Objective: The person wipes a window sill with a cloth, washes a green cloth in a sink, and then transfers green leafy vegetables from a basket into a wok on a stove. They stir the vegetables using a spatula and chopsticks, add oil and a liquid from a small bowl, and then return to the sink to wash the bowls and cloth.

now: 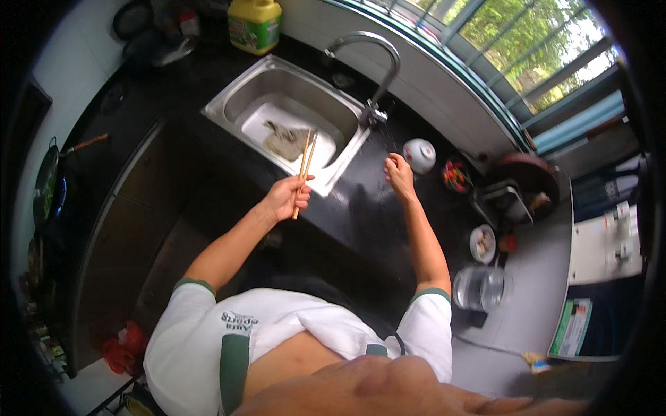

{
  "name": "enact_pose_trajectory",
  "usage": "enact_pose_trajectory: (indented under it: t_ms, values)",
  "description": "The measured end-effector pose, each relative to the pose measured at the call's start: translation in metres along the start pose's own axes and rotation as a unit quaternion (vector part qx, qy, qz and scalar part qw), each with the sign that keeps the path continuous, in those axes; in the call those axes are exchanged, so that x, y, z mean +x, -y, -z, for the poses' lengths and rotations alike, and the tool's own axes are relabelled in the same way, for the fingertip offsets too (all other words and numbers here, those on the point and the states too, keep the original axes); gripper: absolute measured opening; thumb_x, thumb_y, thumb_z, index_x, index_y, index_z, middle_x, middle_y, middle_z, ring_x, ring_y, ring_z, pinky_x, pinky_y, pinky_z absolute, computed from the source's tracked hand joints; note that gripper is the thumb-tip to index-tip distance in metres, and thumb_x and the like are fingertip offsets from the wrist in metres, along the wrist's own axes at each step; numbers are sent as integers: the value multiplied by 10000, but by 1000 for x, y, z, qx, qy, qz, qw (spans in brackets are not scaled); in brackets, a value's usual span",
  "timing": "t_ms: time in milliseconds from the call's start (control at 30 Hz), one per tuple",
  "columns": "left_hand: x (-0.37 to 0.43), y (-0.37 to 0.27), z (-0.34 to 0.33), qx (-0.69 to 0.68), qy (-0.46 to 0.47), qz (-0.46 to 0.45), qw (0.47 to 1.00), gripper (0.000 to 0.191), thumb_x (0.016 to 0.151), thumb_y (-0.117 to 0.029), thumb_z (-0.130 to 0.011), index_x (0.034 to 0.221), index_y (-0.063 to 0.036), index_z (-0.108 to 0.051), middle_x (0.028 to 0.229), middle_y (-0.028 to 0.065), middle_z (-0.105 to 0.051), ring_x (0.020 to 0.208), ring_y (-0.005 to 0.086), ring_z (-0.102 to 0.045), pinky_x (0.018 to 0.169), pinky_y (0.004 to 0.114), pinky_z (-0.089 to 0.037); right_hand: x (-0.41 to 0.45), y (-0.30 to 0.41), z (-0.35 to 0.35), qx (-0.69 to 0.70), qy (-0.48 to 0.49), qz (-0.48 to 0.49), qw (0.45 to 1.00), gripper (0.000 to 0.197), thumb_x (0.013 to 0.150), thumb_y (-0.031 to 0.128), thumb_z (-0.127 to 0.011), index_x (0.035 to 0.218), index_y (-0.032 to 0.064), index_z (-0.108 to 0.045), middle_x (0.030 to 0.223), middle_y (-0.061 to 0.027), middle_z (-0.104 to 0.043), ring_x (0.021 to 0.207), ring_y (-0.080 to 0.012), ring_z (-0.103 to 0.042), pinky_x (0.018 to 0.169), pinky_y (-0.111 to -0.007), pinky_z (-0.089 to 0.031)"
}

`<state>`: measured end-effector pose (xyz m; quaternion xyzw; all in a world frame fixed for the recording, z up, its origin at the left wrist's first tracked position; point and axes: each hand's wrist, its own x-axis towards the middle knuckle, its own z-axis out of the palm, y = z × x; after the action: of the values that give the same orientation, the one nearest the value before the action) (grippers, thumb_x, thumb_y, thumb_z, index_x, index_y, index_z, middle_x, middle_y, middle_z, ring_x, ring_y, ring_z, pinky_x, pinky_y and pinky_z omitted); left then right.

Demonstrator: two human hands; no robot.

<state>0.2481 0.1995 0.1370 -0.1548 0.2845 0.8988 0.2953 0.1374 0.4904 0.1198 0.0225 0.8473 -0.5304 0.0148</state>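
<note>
My left hand grips a pair of wooden chopsticks, whose tips point over the near edge of the stainless steel sink. In the basin lies a limp greyish-green item, perhaps a cloth; its exact kind is unclear. To the right of the sink, my right hand hovers above the black countertop with curled fingers. No object shows in it. Close beside it a white bowl with red decoration sits upside down; whether the hand touches it is hard to see.
A curved chrome faucet rises behind the sink, near a yellow jug. Rightward are a dish of red and green peppers, a bowl of pale pieces and a clear container. At far left, a wok holds greens over a blue flame.
</note>
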Motion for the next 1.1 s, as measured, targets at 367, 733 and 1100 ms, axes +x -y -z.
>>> enact_pose_trajectory:
  t_ms: [367,733,1100]
  values:
    - [139,-118,56,-86,5,63,994,228,879,-98,-389,1083,-14,-443,684,16,-424,486,42,-316,397,146,-278,262,-50,-10,-321,-180,-107,924,387,805,297,-396,767,-19,-616,892,-200,-602,838,-378,-573,758,-442,-440]
    - [246,-155,75,-121,12,98,988,161,873,-174,-417,867,-25,-478,653,47,-463,541,121,-445,448,213,-393,146,23,-181,428,45,-314,846,258,807,270,-518,888,26,-543,754,-92,-556,671,-185,-570,556,-299,-490]
    - [152,-148,55,-78,-58,135,986,170,893,-223,-394,795,-89,-430,516,-40,-304,371,52,-253,316,188,-223,231,24,-271,551,58,-362,749,266,877,286,-435,695,92,-434,486,18,-355,388,-120,-353,437,-312,-393]
